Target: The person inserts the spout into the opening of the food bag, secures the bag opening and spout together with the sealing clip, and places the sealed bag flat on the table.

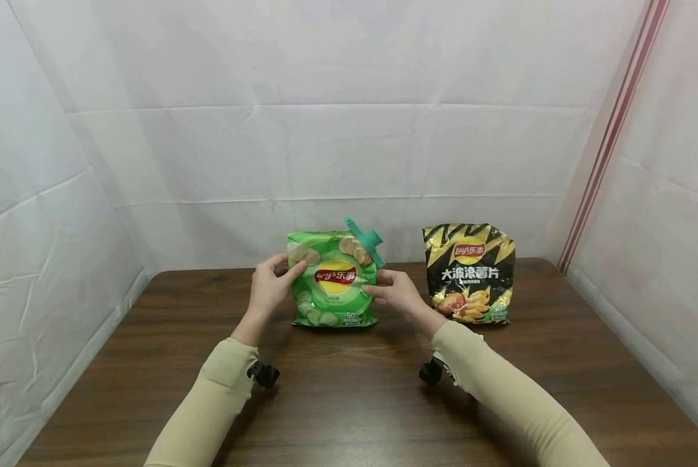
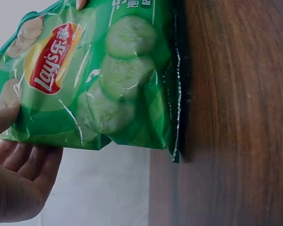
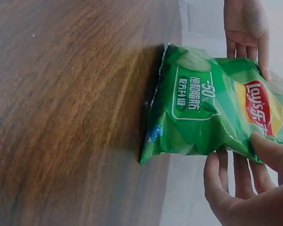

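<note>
A green chip bag (image 1: 331,301) stands upright on the table, with a teal clip (image 1: 365,241) slanted across its top right corner. My left hand (image 1: 269,285) grips the bag's left edge, thumb on the front and fingers behind, as the left wrist view also shows for the hand (image 2: 23,174). On the other edge, my right hand (image 1: 400,292) holds the bag the same way; the right wrist view shows that thumb on the front of the bag (image 3: 193,136) and the fingers (image 3: 243,176) at its side and back.
A black and yellow chip bag (image 1: 470,275) stands upright to the right of my right hand. The brown wooden table (image 1: 337,402) reaches back to a white cloth backdrop (image 1: 349,149), with cloth walls on both sides.
</note>
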Motion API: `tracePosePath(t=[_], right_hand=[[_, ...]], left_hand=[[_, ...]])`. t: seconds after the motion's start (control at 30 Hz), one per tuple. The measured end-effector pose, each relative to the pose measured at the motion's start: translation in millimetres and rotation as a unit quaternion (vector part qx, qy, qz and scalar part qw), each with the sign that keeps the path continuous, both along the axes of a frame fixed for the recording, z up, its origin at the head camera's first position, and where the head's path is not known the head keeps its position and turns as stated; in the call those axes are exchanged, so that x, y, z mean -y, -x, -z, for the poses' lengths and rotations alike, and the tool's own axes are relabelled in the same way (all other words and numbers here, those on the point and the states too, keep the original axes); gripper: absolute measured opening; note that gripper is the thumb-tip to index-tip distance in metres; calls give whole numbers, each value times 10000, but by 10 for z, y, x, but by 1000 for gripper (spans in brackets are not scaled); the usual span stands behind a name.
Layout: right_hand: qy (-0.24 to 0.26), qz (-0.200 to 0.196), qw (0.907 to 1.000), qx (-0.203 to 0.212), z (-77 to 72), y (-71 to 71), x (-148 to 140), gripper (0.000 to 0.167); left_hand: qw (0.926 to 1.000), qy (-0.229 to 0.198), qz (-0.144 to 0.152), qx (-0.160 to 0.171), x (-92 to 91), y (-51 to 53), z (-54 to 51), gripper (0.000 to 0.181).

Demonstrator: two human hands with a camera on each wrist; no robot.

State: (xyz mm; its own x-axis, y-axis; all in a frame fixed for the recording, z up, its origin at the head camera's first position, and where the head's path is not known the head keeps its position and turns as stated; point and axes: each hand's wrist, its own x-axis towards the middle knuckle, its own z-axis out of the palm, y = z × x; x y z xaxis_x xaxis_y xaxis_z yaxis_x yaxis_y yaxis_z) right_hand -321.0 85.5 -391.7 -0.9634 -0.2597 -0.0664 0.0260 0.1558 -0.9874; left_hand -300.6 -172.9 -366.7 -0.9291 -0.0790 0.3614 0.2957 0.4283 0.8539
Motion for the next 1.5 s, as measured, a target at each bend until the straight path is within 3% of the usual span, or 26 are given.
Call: tracePosePath(t=[0.23, 0.63, 0.87, 1.0, 1.1, 1.23, 1.37, 1.5], right_hand=[[-65, 64, 9999, -51, 1, -6, 18, 40], [-56, 206, 9995, 230, -15, -24, 55, 32], [213, 171, 9979, 581, 3, -39, 75, 31], [308, 165, 9971, 672, 21, -29, 82, 34], [316, 93, 9969, 717, 34, -28, 104, 36], [333, -22, 9959, 841, 49, -27, 155, 41], [375, -71, 9938, 1046, 78, -5, 197, 47], [393, -117, 9914, 1240, 119, 33, 214, 52]], left_hand=[[9992, 269, -137, -248, -8, 8, 30, 27], [9979, 606, -188, -130, 49, -7, 52, 20], [9955, 813, -428, 247, 108, -15, 107, 20], [9933, 1007, -412, 379, 163, 2, 128, 25], [9911, 1156, -291, 599, 213, 19, 126, 35], [9846, 1331, -16, 1134, 283, 44, 127, 53], [9789, 1260, 175, 1597, 325, 75, 163, 64], [9784, 1090, 158, 1749, 346, 90, 219, 65]])
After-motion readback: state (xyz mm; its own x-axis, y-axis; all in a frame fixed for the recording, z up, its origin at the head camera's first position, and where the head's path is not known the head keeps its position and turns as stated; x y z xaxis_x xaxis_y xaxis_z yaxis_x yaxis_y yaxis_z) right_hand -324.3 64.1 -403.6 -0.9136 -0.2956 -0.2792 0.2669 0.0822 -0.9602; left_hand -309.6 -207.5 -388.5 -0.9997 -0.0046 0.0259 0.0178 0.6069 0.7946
